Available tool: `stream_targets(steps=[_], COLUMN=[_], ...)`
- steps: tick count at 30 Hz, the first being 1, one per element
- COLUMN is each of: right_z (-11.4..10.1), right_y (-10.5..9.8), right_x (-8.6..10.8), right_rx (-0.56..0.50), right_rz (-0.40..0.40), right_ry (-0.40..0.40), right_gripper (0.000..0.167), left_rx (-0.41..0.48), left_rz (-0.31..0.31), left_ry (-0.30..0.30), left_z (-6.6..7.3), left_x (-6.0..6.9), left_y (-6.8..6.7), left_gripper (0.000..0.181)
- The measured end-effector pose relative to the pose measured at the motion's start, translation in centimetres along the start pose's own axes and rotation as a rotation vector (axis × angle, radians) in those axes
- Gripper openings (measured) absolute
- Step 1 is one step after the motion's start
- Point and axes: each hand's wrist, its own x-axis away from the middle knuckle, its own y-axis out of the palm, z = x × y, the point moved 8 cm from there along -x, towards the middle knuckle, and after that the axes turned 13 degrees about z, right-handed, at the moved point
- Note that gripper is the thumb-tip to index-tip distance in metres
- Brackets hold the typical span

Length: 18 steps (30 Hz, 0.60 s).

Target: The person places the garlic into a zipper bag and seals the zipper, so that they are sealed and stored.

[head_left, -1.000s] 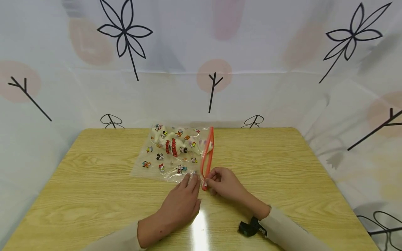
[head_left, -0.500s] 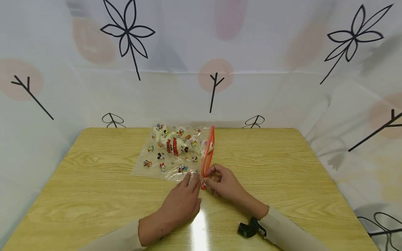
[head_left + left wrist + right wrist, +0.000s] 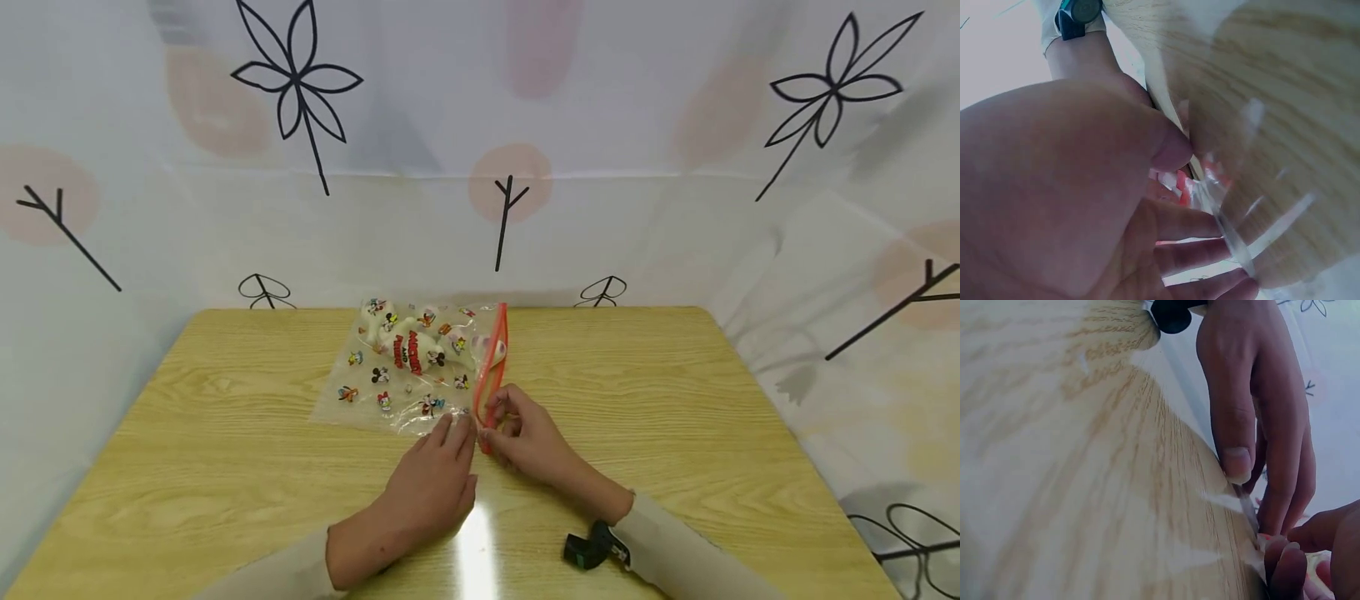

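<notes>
A clear zip bag [image 3: 381, 402] printed with cartoon characters lies on the table, its red zip strip [image 3: 496, 333] along the right side. Inside is a cream, lumpy thing [image 3: 418, 343] with purplish patches; the print hides its kind. My left hand [image 3: 429, 483] lies with straight fingers on the bag's near right corner. At the near end of the red strip, my right hand [image 3: 531, 440] pinches the strip between thumb and fingers. Clear film runs beneath the left fingers [image 3: 1194, 253] in the left wrist view. Close beside the left hand, the right fingertips [image 3: 1285, 569] meet in the right wrist view.
The bag rests on a light wood table [image 3: 637, 400] near its far edge. A white patterned cloth [image 3: 420, 225] hangs behind and at both sides. A black device [image 3: 592, 546] sits at the right wrist by the sleeve.
My right hand has shifted slightly away from me and to the left along the red strip. The left hand and the bag have stayed about where they were.
</notes>
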Motion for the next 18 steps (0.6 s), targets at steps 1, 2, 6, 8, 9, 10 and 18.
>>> stream_targets(steps=[1, 2, 6, 8, 9, 10, 18], right_z=[0.1, 0.1, 0.5, 0.8, 0.9, 1.0, 1.2], right_y=[-0.1, -0.1, -0.3, -0.4, -0.4, -0.4, -0.2], right_x=[0.0, -0.1, -0.2, -0.3, -0.3, -0.3, -0.3], right_rx=[-0.021, -0.044, -0.099, -0.11, -0.113, -0.114, -0.091], right_rz=[0.007, 0.014, 0.026, 0.03, 0.034, 0.039, 0.028], right_ry=[0.022, 0.043, 0.146, 0.195, 0.216, 0.235, 0.26], right_gripper=[0.033, 0.037, 0.048, 0.053, 0.056, 0.059, 0.041], left_rx=[0.019, 0.039, 0.087, 0.088, 0.087, 0.085, 0.068], left_rz=[-0.003, -0.004, 0.001, 0.002, 0.005, 0.009, 0.055], left_ry=[-0.012, -0.024, -0.053, -0.055, -0.053, -0.052, -0.031], left_z=[-0.1, -0.2, -0.6, -0.7, -0.7, -0.7, -0.6], left_x=[0.0, -0.1, -0.2, -0.2, -0.3, -0.3, -0.3], left_y=[0.0, 0.1, 0.3, 0.4, 0.4, 0.4, 0.2], left_gripper=[0.063, 0.063, 0.063, 0.062, 0.062, 0.062, 0.061])
